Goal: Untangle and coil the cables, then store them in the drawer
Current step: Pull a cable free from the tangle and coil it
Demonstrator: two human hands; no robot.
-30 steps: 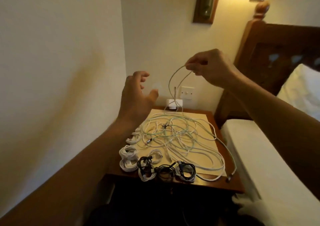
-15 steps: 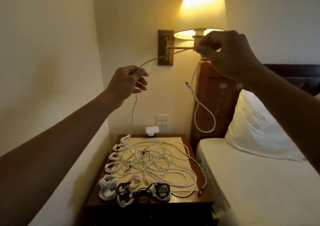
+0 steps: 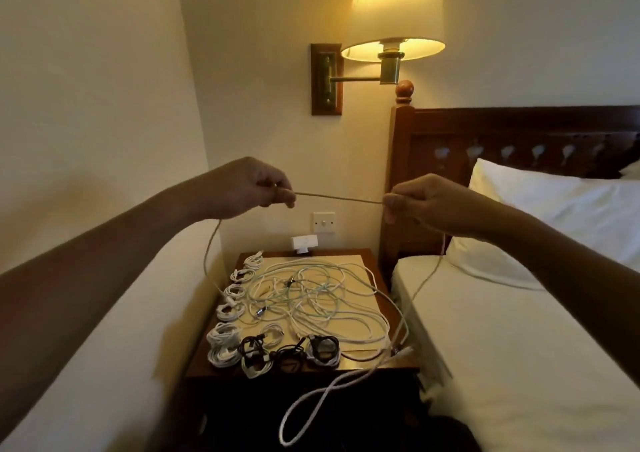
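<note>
Cable (image 3: 339,198) up in the air and pulled straight between both hands, well above the desk (image 3: 346,252). The left hand (image 3: 242,188) has its fingers curled and pinches one side of the span, and the right hand (image 3: 426,206) pinches the other. From the left hand the line drops down to a connector (image 3: 228,301) dangling just over the row of white coiled bundles (image 3: 225,334). From the right hand it falls along the edge of the bed (image 3: 502,347) towards the desk's front right corner, where a long loop (image 3: 311,403) spills off the front (probably the same cable, though that's hard to trace in the dim light). So this looks like the untangling step, one cable being drawn clear of the pale tangle (image 3: 311,296) spread on the cream mat (image 3: 346,264). A fair number are already done, with white bundles down the left side and dark bundles (image 3: 287,351) along the front, but the heap in the middle says plenty of work is left. Next, I'd say, comes feeding the line hand over hand until the far end comes free, taking care the trailing part doesn't snag the tangle or drag finished coils off the edge, then winding it up. No drawer in sight from here, so storing comes much later.
</note>
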